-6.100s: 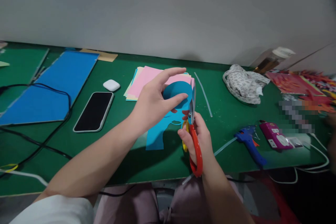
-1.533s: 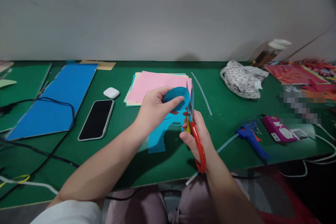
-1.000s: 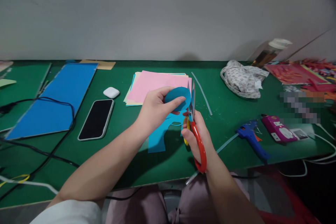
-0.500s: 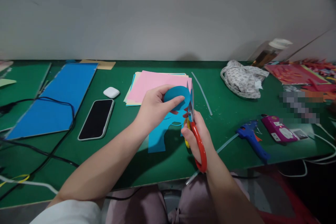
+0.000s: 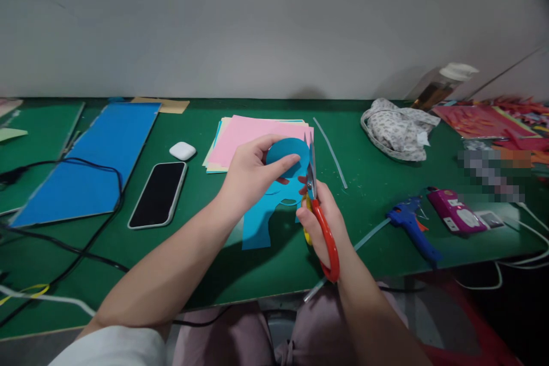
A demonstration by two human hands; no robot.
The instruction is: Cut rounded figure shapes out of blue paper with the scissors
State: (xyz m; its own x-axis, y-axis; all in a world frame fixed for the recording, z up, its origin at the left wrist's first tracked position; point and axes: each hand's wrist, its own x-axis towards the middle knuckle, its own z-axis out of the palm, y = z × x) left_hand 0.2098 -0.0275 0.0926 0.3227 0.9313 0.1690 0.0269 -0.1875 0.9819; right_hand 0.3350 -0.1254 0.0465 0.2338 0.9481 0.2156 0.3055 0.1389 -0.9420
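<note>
My left hand (image 5: 261, 168) pinches a rounded piece of blue paper (image 5: 289, 150), thumb on top and fingers behind it. In my right hand (image 5: 323, 220) are scissors (image 5: 328, 240) with red and yellow handles, their blades pointing away from me. The blades stand slightly apart at the right edge of the blue paper. Below the hands, cut blue paper scraps (image 5: 257, 229) lie on the green table (image 5: 223, 274). Behind the left hand rests a stack of coloured paper (image 5: 244, 131), pink on top.
To the left lie a phone (image 5: 158, 194), a white earbud case (image 5: 182, 151), a blue board (image 5: 94, 160) and black cables (image 5: 98, 234). On the right are a blue glue gun (image 5: 412, 226), a purple packet (image 5: 457, 211), a patterned cloth (image 5: 397, 131) and a bottle (image 5: 441, 86).
The blue paper has shifted and turned slightly in my left hand. The scissor blades have opened a little wider at its edge.
</note>
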